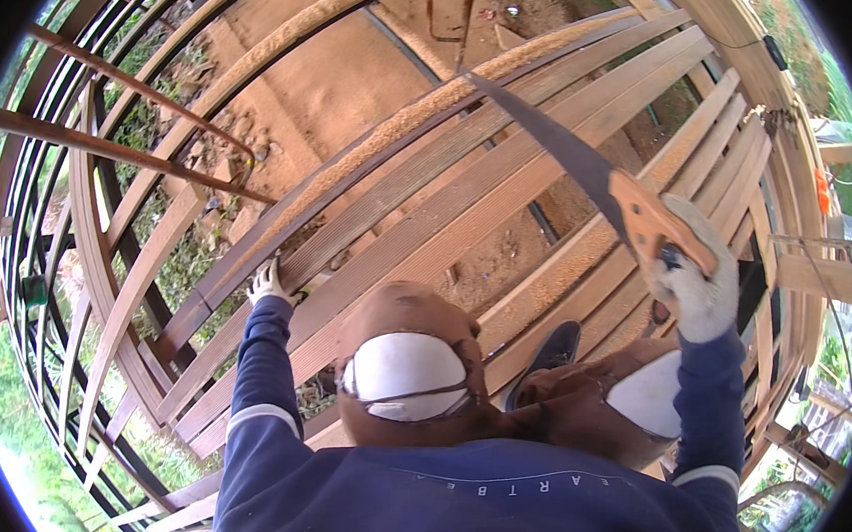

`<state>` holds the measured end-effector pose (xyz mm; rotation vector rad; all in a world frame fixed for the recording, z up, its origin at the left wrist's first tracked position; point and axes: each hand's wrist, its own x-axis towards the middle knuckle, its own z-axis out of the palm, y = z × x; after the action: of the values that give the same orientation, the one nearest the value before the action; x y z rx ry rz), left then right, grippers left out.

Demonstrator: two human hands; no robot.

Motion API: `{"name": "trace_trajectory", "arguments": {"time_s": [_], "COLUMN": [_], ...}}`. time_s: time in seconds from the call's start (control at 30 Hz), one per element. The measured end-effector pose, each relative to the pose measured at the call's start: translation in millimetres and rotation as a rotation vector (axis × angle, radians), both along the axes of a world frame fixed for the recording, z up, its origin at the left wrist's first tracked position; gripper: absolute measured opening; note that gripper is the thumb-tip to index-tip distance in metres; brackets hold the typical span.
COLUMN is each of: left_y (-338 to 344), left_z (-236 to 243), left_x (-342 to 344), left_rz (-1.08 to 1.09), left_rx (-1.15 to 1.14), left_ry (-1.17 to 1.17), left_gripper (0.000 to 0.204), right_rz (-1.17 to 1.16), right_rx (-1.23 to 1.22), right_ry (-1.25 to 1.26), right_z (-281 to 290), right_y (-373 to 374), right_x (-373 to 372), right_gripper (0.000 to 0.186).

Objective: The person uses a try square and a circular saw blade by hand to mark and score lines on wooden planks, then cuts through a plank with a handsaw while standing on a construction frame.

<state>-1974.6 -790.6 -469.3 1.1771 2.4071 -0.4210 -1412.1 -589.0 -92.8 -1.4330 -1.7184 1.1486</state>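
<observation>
Head view shows the right hand, gloved, closed around the orange handle of a saw, whose dark blade runs up and left to meet the edge of a plank dusted with sawdust. The left hand, also gloved, presses down on a plank lower in the same stack, fingers curled over its edge, gripping the wood. To cut well, I would judge, the blade should stay in line with the forearm, strokes long and light, while the left hand pins the boards well clear of the teeth. Knee pads and a shoe sit between the arms. The blade's tip and the cut itself are hard to make out; it probably sits in a kerf, but sawdust and distance blur it.
</observation>
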Motion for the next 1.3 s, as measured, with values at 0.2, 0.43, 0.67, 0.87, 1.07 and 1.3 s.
{"name": "trace_trajectory", "arguments": {"time_s": [0.2, 0.43, 0.67, 0.87, 1.07, 1.3], "left_y": [2.4, 63.6, 35.5, 56.6, 69.9, 114.9], "left_z": [4.0, 3.1, -41.5, -48.7, -63.1, 0.6], "left_x": [14.8, -34.7, 58.5, 89.4, 65.2, 14.6], "left_rz": [0.018, 0.161, 0.043, -0.033, -0.059, -0.068], "left_rx": [0.096, 0.423, 0.36, 0.117, 0.145, 0.64], "left_ry": [0.128, 0.169, -0.284, -0.398, -0.337, -0.075], "left_gripper": [0.12, 0.087, 0.07, 0.051, 0.058, 0.067], "right_rz": [-0.1, -0.121, -0.112, -0.057, -0.013, 0.025], "right_rx": [-0.026, -0.011, -0.042, 0.059, -0.047, 0.077], "right_ry": [-0.062, -0.044, -0.029, -0.086, -0.077, -0.193], "right_z": [-1.0, -3.9, 29.1, 17.4, 18.7, 3.2], "right_y": [-7.5, -13.1, -27.0, -29.8, -26.4, -40.3], "right_x": [22.9, 24.5, 4.9, 23.3, 16.9, 38.1], "right_gripper": [0.061, 0.062, 0.058, 0.053, 0.053, 0.06]}}
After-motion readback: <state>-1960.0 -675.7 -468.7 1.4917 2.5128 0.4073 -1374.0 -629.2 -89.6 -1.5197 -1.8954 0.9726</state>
